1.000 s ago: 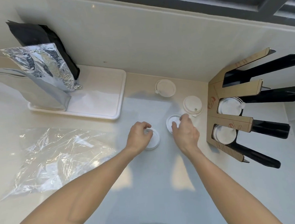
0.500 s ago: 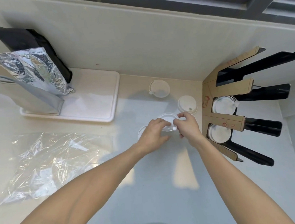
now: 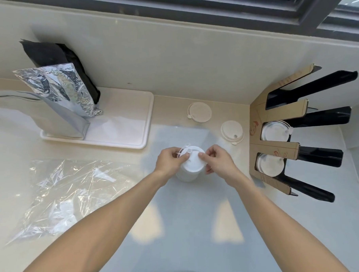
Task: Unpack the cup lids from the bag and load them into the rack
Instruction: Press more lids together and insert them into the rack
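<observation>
My left hand (image 3: 170,161) and my right hand (image 3: 217,162) both pinch a white cup lid (image 3: 193,161) lifted above the counter, one hand on each side of its rim. Under it shows another white lid (image 3: 185,176); whether that one lies on the counter or is held too, I cannot tell. Two more lids rest on the counter behind: one (image 3: 199,112) near the wall, one (image 3: 232,132) beside the rack. The cardboard and black rack (image 3: 278,150) stands at the right, with lids in its two lower slots (image 3: 275,132) (image 3: 270,165). The clear plastic bag (image 3: 70,192) lies flat at the left.
A white tray (image 3: 133,138) at the back left carries a silver foil pouch (image 3: 64,104) and a black pouch (image 3: 58,59). A pale wall and a dark window frame (image 3: 251,9) run behind the counter. The rack sits in the right corner.
Each hand was on a separate lid on the counter a second ago. The hands have come together and now hold one lid raised between them.
</observation>
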